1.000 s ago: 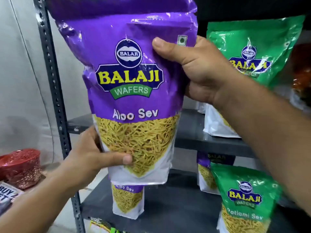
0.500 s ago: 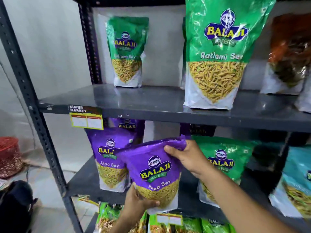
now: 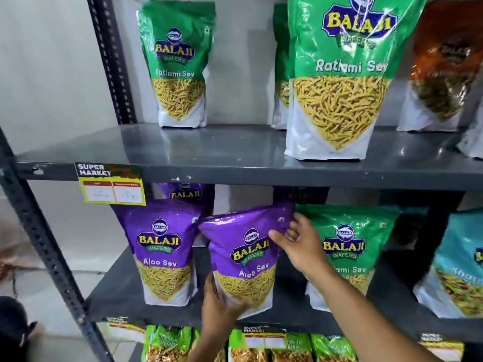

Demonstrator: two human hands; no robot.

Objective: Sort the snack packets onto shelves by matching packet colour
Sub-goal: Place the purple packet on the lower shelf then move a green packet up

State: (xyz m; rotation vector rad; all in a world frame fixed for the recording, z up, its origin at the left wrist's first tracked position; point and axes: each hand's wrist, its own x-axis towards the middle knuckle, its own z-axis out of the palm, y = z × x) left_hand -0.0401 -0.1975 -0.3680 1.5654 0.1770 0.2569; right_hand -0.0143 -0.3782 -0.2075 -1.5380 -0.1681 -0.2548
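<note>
Head view, lower centre: your left hand (image 3: pixel 222 307) grips the tilted purple packet (image 3: pixel 247 257) at its base, your right hand (image 3: pixel 300 246) spread at its top corner — four purple packets on the middle shelf (image 3: pixel 117 301), plus one green packet (image 3: pixel 347 246).

left hand (image 3: pixel 222 307): fingers curled, gripping | right hand (image 3: pixel 300 246): fingers spread, loose

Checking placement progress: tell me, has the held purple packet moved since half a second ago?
Yes. The held purple packet has gone deeper onto the middle shelf, closer beside the standing purple packet.
</note>
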